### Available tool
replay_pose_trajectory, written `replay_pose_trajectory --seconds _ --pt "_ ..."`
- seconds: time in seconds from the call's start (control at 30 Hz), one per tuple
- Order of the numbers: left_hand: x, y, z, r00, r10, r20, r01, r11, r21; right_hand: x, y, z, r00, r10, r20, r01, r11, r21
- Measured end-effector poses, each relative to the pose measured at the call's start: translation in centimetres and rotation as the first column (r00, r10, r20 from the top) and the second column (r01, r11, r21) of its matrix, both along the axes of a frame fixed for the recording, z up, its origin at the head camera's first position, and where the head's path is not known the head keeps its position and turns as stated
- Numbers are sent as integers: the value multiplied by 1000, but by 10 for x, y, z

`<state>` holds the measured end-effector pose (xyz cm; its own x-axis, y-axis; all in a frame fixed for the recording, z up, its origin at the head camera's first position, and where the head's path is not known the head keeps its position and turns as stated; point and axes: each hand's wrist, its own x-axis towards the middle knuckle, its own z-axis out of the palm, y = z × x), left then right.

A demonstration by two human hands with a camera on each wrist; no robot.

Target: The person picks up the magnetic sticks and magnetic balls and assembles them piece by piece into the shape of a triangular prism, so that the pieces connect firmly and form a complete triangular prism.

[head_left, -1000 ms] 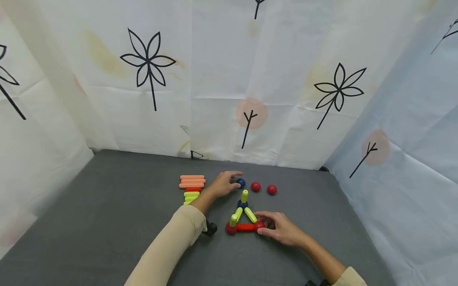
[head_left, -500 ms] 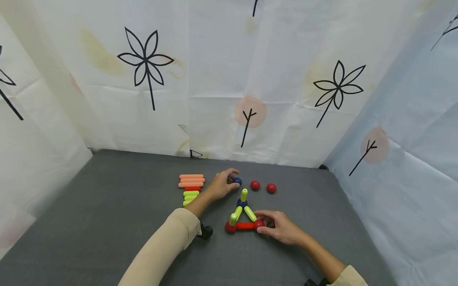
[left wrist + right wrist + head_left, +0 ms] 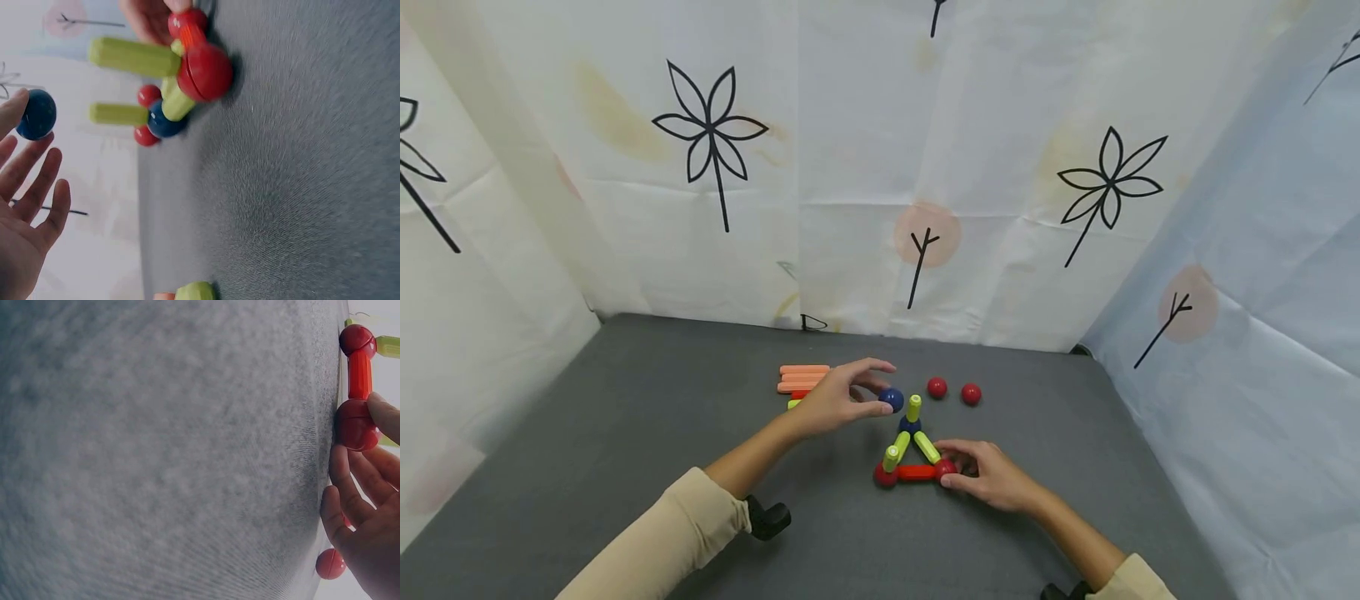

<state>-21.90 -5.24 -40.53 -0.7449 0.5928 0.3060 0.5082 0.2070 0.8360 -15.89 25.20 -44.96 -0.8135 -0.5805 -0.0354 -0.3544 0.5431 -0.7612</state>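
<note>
My left hand [image 3: 842,398] pinches a blue ball [image 3: 891,400] between thumb and fingers, lifted off the table just left of the construction. The construction is a triangle: a red ball [image 3: 886,474] at front left, another red ball [image 3: 946,472] at front right and a dark blue ball [image 3: 910,425] at the back. A red rod [image 3: 917,472] links the front balls, and yellow-green rods [image 3: 927,447] run to the back one. Upright yellow-green rods [image 3: 913,407] stand on the back and front-left balls. My right hand [image 3: 996,478] holds the front-right ball with thumb and fingers.
Two loose red balls, a nearer-centre red ball [image 3: 937,387] and a right-hand red ball [image 3: 971,394], lie behind the construction. Orange rods [image 3: 802,378] lie in a row at back left, partly behind the left hand. A patterned cloth [image 3: 850,250] encloses the grey table [image 3: 647,417].
My left hand has taken the blue ball from the back row, raised it and brought it nearer, towards the construction. The right hand has stayed on the front-right red ball.
</note>
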Motion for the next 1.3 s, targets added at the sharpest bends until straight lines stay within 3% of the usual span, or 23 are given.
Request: replay_pose_trajectory --seconds 0.23,0.47,0.7,0.87,1.07,1.3 --pt "26 -6 8 995 -102 -7 102 995 -17 -1 1 -1 1000 6 -7 -6 1000 25" --pt "37 -3 1 985 -171 2 171 980 -99 -1 0 -2 1000 7 -16 -6 1000 22" --pt "37 -4 -7 981 -181 66 187 977 -100 -1 -1 -1 1000 -9 0 9 1000 30" --pt "36 -4 -25 971 -205 123 219 968 -122 -1 -1 1 1000 -17 12 17 999 38" --pt "32 -1 -45 968 -179 177 208 964 -166 -1 -1 0 999 -25 21 23 998 56" --pt "28 1 -58 971 -149 187 182 969 -169 -6 0 4 1000 10 16 -10 1000 30"
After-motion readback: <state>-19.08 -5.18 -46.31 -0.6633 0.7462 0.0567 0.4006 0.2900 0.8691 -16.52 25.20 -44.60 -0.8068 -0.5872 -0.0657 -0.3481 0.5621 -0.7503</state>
